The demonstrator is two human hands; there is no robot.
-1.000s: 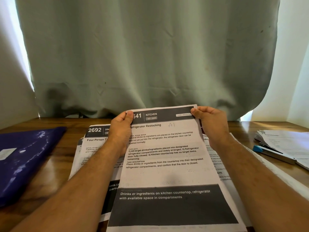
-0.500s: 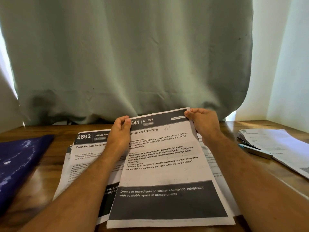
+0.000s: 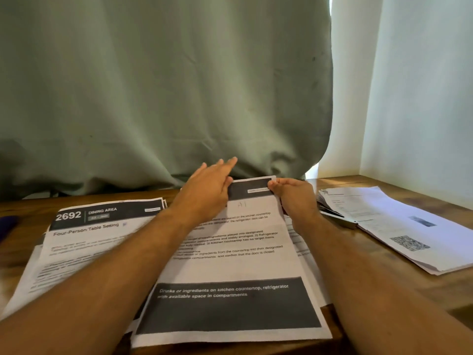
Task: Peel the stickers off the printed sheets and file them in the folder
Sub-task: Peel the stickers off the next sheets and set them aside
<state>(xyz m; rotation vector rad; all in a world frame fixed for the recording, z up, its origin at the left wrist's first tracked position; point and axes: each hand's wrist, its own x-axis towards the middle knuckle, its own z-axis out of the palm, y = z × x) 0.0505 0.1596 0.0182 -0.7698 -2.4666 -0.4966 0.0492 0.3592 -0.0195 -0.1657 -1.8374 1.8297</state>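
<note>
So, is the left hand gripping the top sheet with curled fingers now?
No, the left hand has straight fingers stretched over the top sheet, while the right hand pinches its upper right corner.

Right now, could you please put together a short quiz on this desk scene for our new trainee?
1. True or false: the left hand grips the top sheet by its corner.
2. Which number heads the sheet lying to the left of the top sheet? A) 2692 B) 1450 C) 3071
3. Fill in: the right hand pinches the top sheet at its upper ____ corner.

Key
1. False: its fingers are stretched out straight over the sheet's upper edge.
2. A
3. right, beside the small white sticker on the dark header.
</note>
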